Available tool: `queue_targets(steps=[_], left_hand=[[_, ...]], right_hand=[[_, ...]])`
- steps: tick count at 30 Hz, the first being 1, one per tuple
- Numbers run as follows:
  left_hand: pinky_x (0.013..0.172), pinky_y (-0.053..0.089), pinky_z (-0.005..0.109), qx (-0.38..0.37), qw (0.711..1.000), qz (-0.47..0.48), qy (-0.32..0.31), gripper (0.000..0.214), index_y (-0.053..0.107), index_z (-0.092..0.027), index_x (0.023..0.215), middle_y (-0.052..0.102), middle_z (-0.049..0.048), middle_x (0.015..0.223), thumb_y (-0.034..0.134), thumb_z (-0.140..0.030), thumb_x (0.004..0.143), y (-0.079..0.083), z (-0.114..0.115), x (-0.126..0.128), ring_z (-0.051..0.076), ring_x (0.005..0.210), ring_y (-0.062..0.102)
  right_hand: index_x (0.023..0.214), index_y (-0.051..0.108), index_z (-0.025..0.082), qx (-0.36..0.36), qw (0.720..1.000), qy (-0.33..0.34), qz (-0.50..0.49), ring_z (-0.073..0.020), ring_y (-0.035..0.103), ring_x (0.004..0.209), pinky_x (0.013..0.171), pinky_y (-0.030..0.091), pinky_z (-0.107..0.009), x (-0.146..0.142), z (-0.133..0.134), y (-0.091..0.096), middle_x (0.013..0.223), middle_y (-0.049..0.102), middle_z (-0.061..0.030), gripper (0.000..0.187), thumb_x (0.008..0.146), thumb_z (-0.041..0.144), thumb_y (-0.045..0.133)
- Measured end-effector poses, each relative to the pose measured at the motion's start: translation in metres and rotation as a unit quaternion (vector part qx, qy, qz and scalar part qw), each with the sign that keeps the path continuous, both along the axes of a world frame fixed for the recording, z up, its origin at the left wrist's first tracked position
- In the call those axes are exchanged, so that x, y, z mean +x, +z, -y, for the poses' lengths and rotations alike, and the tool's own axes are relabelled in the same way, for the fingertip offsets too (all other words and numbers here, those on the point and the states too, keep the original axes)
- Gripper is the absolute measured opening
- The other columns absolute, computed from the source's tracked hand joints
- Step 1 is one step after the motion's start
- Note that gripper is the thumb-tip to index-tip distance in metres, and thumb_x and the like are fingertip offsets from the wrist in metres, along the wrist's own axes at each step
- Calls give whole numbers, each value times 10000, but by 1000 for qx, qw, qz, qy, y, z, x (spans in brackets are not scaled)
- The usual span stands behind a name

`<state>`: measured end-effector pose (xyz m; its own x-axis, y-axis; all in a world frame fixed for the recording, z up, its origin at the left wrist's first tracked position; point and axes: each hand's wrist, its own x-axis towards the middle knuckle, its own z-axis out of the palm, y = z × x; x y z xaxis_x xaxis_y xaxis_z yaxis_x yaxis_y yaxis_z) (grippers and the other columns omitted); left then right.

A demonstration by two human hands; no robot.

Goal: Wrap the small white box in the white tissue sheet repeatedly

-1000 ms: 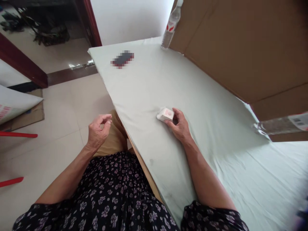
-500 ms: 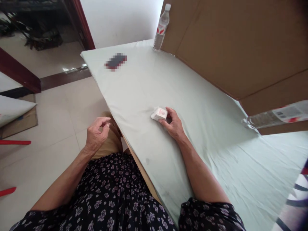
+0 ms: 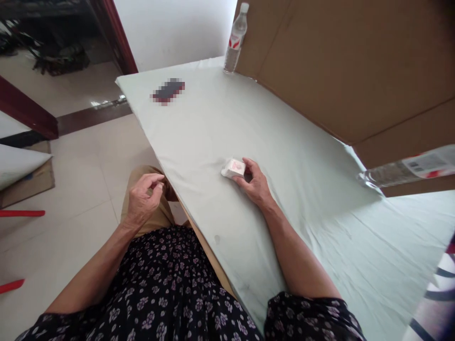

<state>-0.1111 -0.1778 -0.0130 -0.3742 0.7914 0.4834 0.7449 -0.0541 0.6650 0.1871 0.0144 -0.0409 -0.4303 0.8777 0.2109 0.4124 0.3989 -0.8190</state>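
A small white packet with pink print [image 3: 234, 167] rests on the cloth-covered table [image 3: 199, 137]. My right hand [image 3: 255, 182] grips its right side between thumb and fingers. The packet's left end looks crumpled, and its right end is partly hidden by my fingers. My left hand [image 3: 145, 196] hovers over my lap, just left of the table edge. Its fingers curl loosely, with a small gap between thumb and index finger, and nothing shows in it.
A dark, pixelated flat object [image 3: 168, 91] lies near the table's far left corner. One clear bottle [image 3: 236, 40] stands at the back against a big cardboard sheet [image 3: 320, 61]. Another bottle [image 3: 408, 168] is at the cardboard's right end. Red legs [image 3: 21, 213] show at floor left.
The view has shifted very slightly, moving the scene a little left. My right hand still grips the packet on the table, and my left hand keeps nearly the same pose.
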Motion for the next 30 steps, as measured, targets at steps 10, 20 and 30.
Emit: queue_targets(steps=[10, 20, 30], left_hand=[[769, 569, 332, 10, 1000, -9, -16, 199, 727, -188, 1026, 752, 67, 1001, 569, -228, 911, 5, 3, 4, 185, 808, 708], [795, 570, 315, 8, 1000, -15, -23, 198, 731, -184, 1029, 750, 58, 993, 573, -236, 921, 11, 4, 8, 170, 804, 708], [773, 584, 305, 5, 999, -7, -47, 186, 719, -160, 1011, 733, 67, 1012, 560, -202, 926, 10, 3, 27, 164, 828, 691]], right_hand=[[1387, 531, 253, 2, 1000, 4, 1, -301, 674, 1129, 1046, 511, -514, -1, 0, 1, 1309, 676, -107, 693, 780, 517, 735], [1388, 540, 259, 18, 1000, 7, 4, -304, 674, 1115, 1018, 522, -506, -3, 1, 4, 1289, 688, -104, 676, 792, 520, 723], [1399, 528, 234, 21, 999, 36, 3, -286, 664, 1141, 1032, 508, -466, 0, 2, 6, 1321, 677, -109, 679, 790, 455, 730]])
